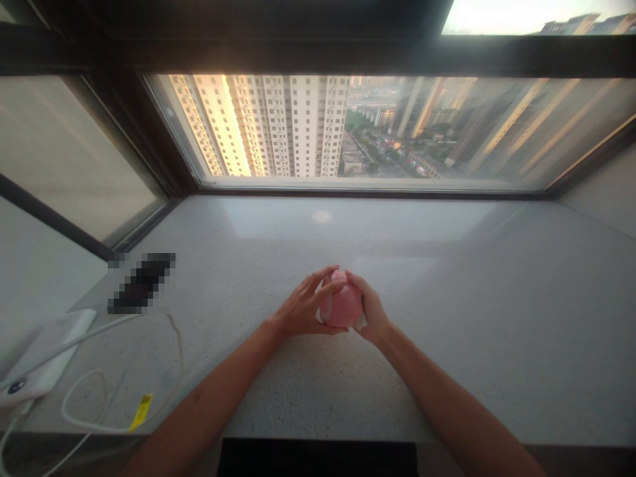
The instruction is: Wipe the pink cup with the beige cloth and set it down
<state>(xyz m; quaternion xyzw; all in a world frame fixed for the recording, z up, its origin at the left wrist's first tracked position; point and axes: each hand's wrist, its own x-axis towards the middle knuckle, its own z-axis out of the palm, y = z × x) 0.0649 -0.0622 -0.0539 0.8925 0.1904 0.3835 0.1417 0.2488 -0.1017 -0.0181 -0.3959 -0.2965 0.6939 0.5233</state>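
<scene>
Well left of our fingers [318, 286]: white flat device [44, 351], white cable [114, 429], pixelated dark object [142, 283], all on the worktop [447, 377] | our left hand [303, 310]: fingers closed around the pink rounded object [342, 305] between both hands | our right hand [370, 310]: fingers closed around its other side

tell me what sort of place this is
Probably a room high up in an apartment tower: the window looks out past tall residential blocks to streets far below, and a speckled stone counter runs beneath it, holding a white device with a cable.
</scene>
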